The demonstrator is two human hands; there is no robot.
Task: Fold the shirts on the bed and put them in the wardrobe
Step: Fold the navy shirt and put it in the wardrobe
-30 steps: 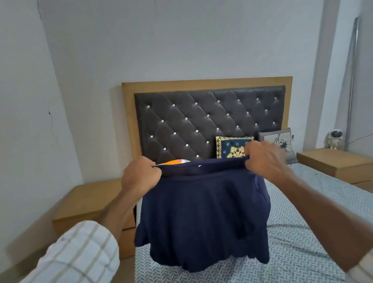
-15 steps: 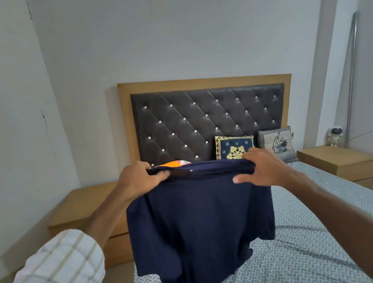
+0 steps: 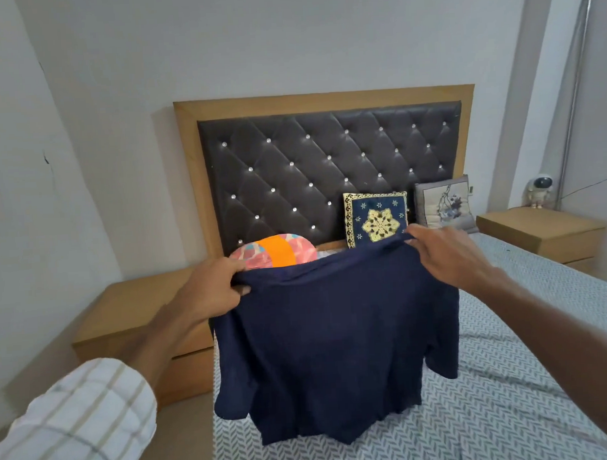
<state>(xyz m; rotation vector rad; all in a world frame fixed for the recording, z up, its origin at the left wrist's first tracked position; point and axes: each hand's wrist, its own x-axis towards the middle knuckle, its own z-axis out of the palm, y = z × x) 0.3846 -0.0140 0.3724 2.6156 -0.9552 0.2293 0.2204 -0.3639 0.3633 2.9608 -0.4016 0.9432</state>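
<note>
Navy shirt (image 3: 336, 337) held up over near-left part of bed (image 3: 514, 394), top edge stretched between both hands, body hanging w/ lower hem reaching or just above the patterned cover; can't tell which. L hand (image 3: 210, 291) grasps the left shoulder edge, thumb and fingers pinched on the cloth. R hand (image 3: 447, 254) is at the right shoulder edge w/ fingers extended over the fabric; whether it pinches the cloth underneath can't be told from this view. Sleeves droop at both sides, left one bunched. Far end of bed: round pink-orange cushion (image 3: 275, 252) just behind the shirt's top edge, blue-gold cushion (image 3: 375, 217) and grey printed cushion (image 3: 445, 203) leaning on the tufted headboard (image 3: 327, 172). Wooden nightstands left (image 3: 134, 319) and right (image 3: 541, 231); small white figurine (image 3: 539, 189) on the right one. No wardrobe in view, no other shirts visible. Assessment: step in hand is spreading the garment prior to folding; task at an early stage, nothing folded yet. Next move, as judged: lower shirt flat onto the cover w/ shoulders level, smooth it, then bring sleeves in. Calls for even tension across both hands so the fabric lands w/o creases; left sleeve likely needs straightening first.
</note>
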